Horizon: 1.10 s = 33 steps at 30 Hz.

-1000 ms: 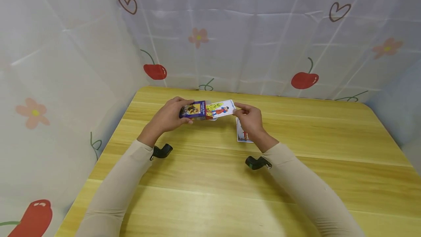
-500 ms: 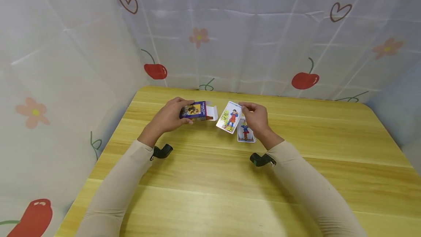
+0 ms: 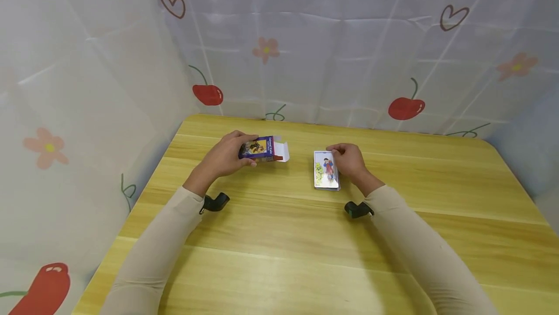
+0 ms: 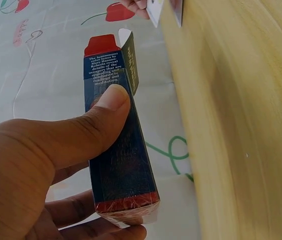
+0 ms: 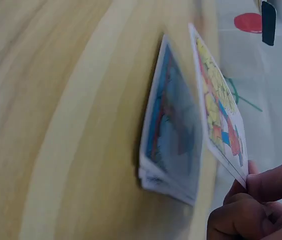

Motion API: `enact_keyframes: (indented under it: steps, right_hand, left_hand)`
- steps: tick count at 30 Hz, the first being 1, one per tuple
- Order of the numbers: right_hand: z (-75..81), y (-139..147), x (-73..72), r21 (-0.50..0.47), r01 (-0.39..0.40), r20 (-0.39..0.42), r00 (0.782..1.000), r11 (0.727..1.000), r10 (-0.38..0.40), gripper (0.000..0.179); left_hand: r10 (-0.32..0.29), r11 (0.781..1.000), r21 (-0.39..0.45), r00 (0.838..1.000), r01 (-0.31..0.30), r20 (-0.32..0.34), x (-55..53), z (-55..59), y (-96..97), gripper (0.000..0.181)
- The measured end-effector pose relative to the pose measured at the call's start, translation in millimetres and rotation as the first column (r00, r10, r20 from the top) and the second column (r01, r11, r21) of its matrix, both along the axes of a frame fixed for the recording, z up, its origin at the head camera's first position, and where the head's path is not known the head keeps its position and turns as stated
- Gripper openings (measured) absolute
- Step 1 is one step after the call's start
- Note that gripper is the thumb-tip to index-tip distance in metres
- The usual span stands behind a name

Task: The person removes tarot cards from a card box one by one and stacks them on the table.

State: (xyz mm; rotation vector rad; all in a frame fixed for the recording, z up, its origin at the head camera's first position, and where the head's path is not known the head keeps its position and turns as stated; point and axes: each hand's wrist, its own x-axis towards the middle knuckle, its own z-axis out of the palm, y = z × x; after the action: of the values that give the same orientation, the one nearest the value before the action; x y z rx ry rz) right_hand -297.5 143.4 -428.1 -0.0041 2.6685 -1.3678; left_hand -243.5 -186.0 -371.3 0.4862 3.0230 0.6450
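Left hand (image 3: 224, 157) grips, right hand (image 3: 351, 159) pinches! The left has the blue box (image 3: 256, 149); roughly four o'clock from it lies the card stack (image 5: 171, 125); just above that, the right holds a picture card (image 5: 221, 105).

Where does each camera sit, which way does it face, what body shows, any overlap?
Head: worn on the head, facing forward and down at the table; shows the left hand, right hand and both sleeves.
Left wrist: on that wrist, facing the box; shows the left hand large, a bit of the right at the top edge.
Right wrist: on that wrist, facing the pinched card beside the stacked cards; shows right fingers.
Shared: head and left wrist both show the box.
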Motion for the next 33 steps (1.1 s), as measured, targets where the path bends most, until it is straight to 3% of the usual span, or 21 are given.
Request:
enact_keyframes:
  steps: [6,16,33]
  right_hand:
    - [-7.9,3,-3.1,0.033,0.025,0.038,0.999,0.999,-0.026,0.033]
    - [-13.7,3,-6.3,0.147,0.057,-0.045,0.998,0.987,-0.050,0.031]
    - [-19.2,-2,-7.2,0.201,0.090,-0.059,0.995,0.976,-0.079,0.031]
  left_hand:
    - [0.000,1.000,0.000,1.000,0.000,0.003,0.2,-0.6,0.5,0.072]
    - [-0.008,1.000,-0.001,1.000,0.008,0.003,0.9,0.1,0.8,0.072]
    - [-0.005,1.000,0.001,1.000,0.005,0.010,1.1,0.4,-0.4,0.072]
